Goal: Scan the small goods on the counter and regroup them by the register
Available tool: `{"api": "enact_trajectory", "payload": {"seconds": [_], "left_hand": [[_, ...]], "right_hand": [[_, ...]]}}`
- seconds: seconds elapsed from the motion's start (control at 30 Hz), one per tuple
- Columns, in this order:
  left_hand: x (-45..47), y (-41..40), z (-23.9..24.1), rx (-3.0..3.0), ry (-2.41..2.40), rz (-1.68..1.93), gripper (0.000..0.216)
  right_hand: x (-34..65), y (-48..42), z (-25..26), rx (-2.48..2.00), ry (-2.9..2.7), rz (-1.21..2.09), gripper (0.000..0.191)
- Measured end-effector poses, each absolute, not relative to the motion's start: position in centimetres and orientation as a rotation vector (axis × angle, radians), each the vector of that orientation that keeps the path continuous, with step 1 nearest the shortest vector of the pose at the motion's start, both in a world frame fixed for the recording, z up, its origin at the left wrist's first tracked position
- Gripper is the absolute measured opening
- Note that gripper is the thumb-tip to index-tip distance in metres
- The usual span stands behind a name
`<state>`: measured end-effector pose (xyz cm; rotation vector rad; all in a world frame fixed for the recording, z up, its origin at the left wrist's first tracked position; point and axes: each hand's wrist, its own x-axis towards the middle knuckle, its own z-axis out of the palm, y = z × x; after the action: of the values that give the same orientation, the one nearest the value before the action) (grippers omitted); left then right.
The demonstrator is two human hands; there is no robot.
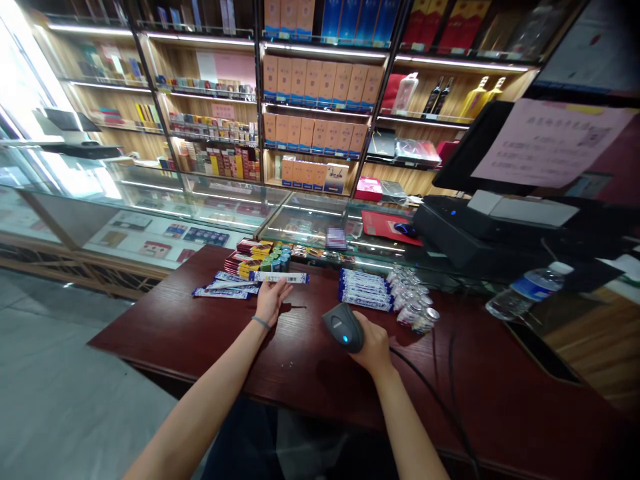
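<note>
On the left of the shiny, dark red-brown wooden table [295, 373], a few long, flat blue-and-white packets [225, 288] lie in a messy pile. Just behind them are shiny red-and-yellow packs [239, 263] in stacks, with small, round green-and-blue tubes [280, 259] on their right.

The left hand [271, 301] holds 1 long, thin white packet with blue ends [297, 278] by its near edge, in a narrow pinch. It is held sideways in front of the stacks; I can't tell if it touches anything there. A small dark patch toward its right end looks like a barcode.

Next is the smooth, dark grey plastic scanner [344, 327] with 1 blue light. The right hand [373, 343] is wrapped around its handle. The scanner is near the held packet but apart. I think the step in hand is scanning. The next move calls for the barcode to face the scanner's front, with the 2 hands steady.

Farther right, a neat row of thin blue-and-white sticks [365, 291] sits beside small, round, clear jars [410, 300]. Last is a clear plastic water bottle [530, 290] with a blue label.
</note>
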<state>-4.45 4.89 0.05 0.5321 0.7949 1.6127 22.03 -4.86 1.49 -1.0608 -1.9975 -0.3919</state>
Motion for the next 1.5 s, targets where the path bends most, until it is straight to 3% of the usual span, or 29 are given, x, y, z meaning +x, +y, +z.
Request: {"api": "enact_trajectory", "payload": {"seconds": [0.1,0.3,0.53,1.0,1.23,1.5], "left_hand": [[-4.4,4.9,0.0,0.515,0.776,1.613,0.028],[-4.3,4.6,0.5,0.551,0.813,1.584,0.023],[-4.3,4.6,0.6,0.607,0.835,1.591,0.031],[-2.9,3.4,1.5,0.708,0.661,1.333,0.051],[-1.0,3.2,3.8,1.377,0.884,1.350,0.055],[3.3,3.7,2.8,1.908,0.885,1.269,0.033]], "right_hand": [[22.1,-4.9,1.4,-1.047,-2.014,-0.341,0.048],[22.0,-4.9,1.6,-1.027,-2.089,-0.264,0.032],[22.5,-4.8,1.3,-1.053,-2.010,-0.335,0.049],[27.7,-5.4,1.8,-1.135,-1.824,-0.526,0.050],[33.8,-7.6,0.8,-1.262,-1.695,-0.663,0.049],[36.4,-8.8,0.5,-1.291,-1.603,-0.769,0.045]]}}
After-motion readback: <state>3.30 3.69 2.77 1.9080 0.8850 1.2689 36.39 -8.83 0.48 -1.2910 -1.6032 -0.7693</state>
